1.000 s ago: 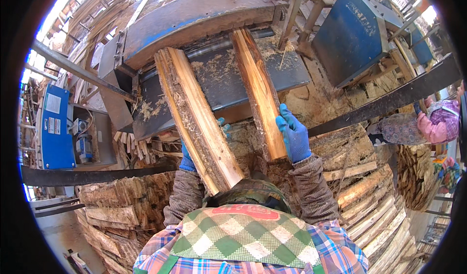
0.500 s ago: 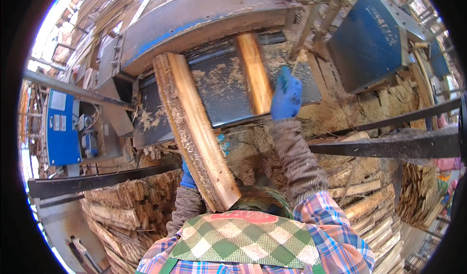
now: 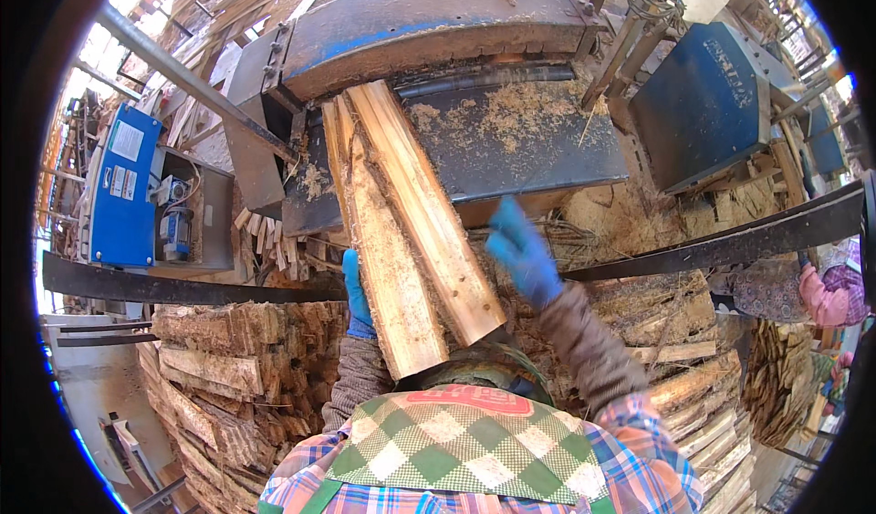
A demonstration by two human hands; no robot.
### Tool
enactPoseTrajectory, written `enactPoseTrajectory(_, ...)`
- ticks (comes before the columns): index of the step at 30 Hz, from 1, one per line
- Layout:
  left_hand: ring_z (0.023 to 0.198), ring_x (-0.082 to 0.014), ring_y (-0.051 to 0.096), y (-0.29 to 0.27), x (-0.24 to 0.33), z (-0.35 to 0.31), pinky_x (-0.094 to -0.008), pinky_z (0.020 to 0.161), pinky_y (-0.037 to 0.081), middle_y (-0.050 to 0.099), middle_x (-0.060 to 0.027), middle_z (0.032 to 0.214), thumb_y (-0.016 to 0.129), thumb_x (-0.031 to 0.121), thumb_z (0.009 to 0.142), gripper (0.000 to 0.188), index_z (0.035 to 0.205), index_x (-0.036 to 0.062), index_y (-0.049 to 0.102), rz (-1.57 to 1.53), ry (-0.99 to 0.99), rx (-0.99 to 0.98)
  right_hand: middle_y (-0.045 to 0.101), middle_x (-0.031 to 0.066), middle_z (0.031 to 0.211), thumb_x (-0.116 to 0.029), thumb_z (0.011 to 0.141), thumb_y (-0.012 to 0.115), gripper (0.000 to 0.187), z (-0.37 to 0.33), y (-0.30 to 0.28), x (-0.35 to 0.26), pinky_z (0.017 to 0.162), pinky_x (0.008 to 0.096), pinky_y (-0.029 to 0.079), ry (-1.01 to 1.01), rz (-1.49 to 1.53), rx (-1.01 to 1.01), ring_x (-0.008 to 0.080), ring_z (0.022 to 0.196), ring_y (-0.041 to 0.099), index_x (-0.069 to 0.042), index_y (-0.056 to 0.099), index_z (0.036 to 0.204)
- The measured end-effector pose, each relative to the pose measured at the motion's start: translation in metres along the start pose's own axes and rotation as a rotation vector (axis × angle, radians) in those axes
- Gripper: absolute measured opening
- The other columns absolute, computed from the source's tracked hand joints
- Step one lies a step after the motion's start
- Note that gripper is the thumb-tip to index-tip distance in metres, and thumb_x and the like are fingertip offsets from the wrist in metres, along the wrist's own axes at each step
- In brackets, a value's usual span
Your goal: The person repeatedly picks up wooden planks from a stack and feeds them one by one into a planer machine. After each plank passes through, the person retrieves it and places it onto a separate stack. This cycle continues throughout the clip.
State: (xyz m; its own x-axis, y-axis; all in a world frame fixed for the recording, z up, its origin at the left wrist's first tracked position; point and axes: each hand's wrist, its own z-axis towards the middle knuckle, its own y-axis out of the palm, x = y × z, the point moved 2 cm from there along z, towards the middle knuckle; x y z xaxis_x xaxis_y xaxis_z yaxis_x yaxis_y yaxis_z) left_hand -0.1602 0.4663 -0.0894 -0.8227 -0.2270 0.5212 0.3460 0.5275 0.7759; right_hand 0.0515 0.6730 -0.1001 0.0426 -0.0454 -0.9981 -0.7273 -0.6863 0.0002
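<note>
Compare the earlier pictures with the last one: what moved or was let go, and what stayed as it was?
The right slab was held by the right hand a second ago; then the hand let go and rose. Now that slab lies close against the left slab, its far end under the machine hood, and the right hand hovers free beside it. The left hand stays at the left slab's edge. The wood stacks are unchanged.

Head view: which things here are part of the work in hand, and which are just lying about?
In hand:
left hand against the left plank
right hand raised beside the right plank
sawdust-covered machine bed

Lying about:
stacked offcuts
blue control box
blue cover
another person's sleeve
</note>
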Motion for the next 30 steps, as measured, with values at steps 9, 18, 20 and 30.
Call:
enactPoseTrajectory(9,0.119,-0.0246,0.068,-0.009,0.005,0.011,-0.0431,0.097,0.062,0.064,-0.0122,0.14,0.057,0.074,0.095,0.09,0.158,0.0103,0.043,-0.042,-0.028,-0.142,0.058,0.0104,0.153,-0.018,0.108,0.062,0.05,-0.094,0.072,-0.025,0.105,0.029,0.048,0.091,-0.103,0.336,0.0118,0.127,0.056,-0.005,0.051,0.154)
enactPoseTrajectory(18,0.136,-0.0332,0.054,-0.009,0.031,0.029,-0.0484,0.098,0.063,0.053,-0.0163,0.148,0.062,0.073,0.093,0.097,0.162,0.0108,0.034,-0.049,-0.098,-0.2,0.075,0.0054,0.114,-0.022,0.108,0.061,0.045,-0.042,0.051,-0.009,0.06,0.0278,0.049,-0.031,-0.214,0.44,0.0057,0.072,0.053,-0.011,0.056,0.152)
enactPoseTrajectory(20,0.122,-0.031,0.064,-0.01,0.03,0.028,-0.0468,0.09,0.066,0.06,-0.017,0.14,0.064,0.07,0.093,0.093,0.159,0.0097,0.039,-0.083,-0.106,-0.118,0.074,0.0058,0.099,-0.022,0.107,0.063,0.044,-0.034,0.05,-0.015,0.058,0.0291,0.049,0.03,-0.312,0.434,0.009,0.068,0.053,-0.009,0.059,0.149)
enactPoseTrajectory(30,0.105,-0.0285,0.072,0.001,0.028,0.022,-0.0441,0.084,0.066,0.067,-0.0181,0.131,0.061,0.073,0.093,0.09,0.155,0.0096,0.045,-0.027,-0.07,0.049,0.063,0.0178,0.113,-0.016,0.104,0.064,0.039,0.125,0.036,-0.024,0.081,0.0371,0.056,-0.31,-0.682,0.657,0.0264,0.097,0.064,-0.004,0.063,0.141)
